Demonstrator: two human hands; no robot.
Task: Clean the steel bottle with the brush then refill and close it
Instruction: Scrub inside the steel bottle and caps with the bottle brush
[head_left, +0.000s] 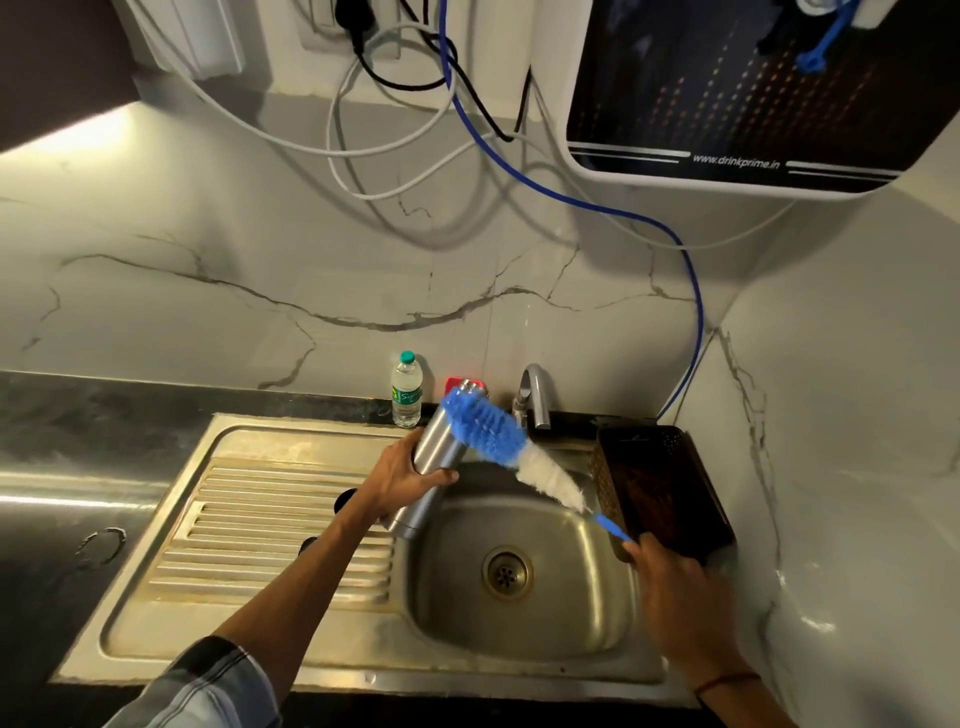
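Note:
My left hand (410, 475) grips the steel bottle (439, 452) round its middle and holds it tilted over the sink's left rim, mouth pointing up and away. My right hand (675, 587) holds the blue handle of a bottle brush (488, 426). The brush has blue bristles at the tip and white bristles lower down, and its blue tip lies across the bottle's neck on the outside. A red thing (453, 385) shows just behind the bottle's mouth; I cannot tell what it is.
The steel sink (524, 639) has a ribbed drainboard (270, 525) on the left and a tap (535, 395) at the back. A small plastic water bottle (406, 389) stands behind the sink. A dark basket (660, 488) sits at the right rim. A water purifier (737, 88) hangs above with several cables.

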